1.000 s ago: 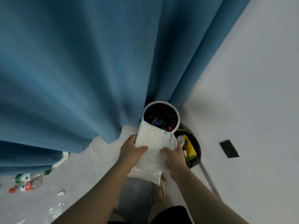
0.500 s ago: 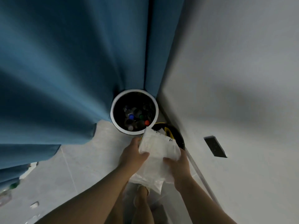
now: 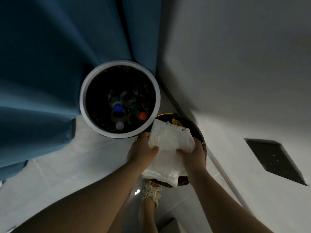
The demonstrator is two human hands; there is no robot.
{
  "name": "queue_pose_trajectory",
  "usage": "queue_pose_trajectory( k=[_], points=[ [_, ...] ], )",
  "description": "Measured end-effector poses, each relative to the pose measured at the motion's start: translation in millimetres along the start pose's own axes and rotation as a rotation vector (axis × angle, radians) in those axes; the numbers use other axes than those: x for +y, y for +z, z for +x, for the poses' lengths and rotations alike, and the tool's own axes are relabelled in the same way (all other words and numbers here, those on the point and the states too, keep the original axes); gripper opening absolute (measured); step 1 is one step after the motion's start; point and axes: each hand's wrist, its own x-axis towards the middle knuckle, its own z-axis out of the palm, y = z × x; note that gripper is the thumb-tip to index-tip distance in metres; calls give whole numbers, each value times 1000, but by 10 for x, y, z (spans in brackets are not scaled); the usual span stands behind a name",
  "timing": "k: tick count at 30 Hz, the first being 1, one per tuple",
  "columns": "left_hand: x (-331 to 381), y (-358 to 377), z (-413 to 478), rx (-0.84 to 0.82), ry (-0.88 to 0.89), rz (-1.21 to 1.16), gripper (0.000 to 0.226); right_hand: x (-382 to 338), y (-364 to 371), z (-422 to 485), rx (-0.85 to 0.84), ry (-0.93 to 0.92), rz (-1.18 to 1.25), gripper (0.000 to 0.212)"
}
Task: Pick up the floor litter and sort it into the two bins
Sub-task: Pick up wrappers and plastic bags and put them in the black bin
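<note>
Both hands grip a crumpled white plastic bag (image 3: 169, 145). My left hand (image 3: 142, 151) pinches its left edge and my right hand (image 3: 191, 155) its right edge. The bag hangs over the dark bin (image 3: 201, 137), which stands by the wall and shows something yellow inside; most of that bin is hidden behind the bag and my hands. Just left of it stands the white-rimmed bin (image 3: 84, 91), holding several plastic bottles with blue, green, red and white caps.
A blue curtain (image 3: 50, 64) hangs behind and to the left of the white-rimmed bin. A white wall (image 3: 235, 64) runs along the right with a dark rectangular plate (image 3: 274, 158). My sandalled foot (image 3: 151, 194) stands on the pale floor below the bag.
The view has closed in on the two bins. The bag, which was over the white-rimmed bin, now sits to the right over the dark bin. Both hands keep their grip.
</note>
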Motion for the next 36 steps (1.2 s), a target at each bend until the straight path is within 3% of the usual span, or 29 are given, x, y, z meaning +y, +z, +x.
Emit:
queue_pose_trajectory(
  k=[9, 20, 28, 33, 36],
  points=[
    [-297, 659, 859, -51, -96, 165, 49, 474, 387, 797, 128, -8, -172, 54],
    [-450, 934, 1216, -95, -160, 372, 33, 844, 613, 1171, 56, 32, -243, 57],
    [-305, 615, 899, -90, -185, 347, 36, 539, 383, 879, -9, -21, -473, 67],
    [-123, 281, 468, -33, -108, 351, 43, 186, 240, 452, 36, -80, -686, 86],
    [-90, 47, 140, 10, -33, 398, 35, -38, 171, 141, 66, -137, -742, 89]
  ],
)
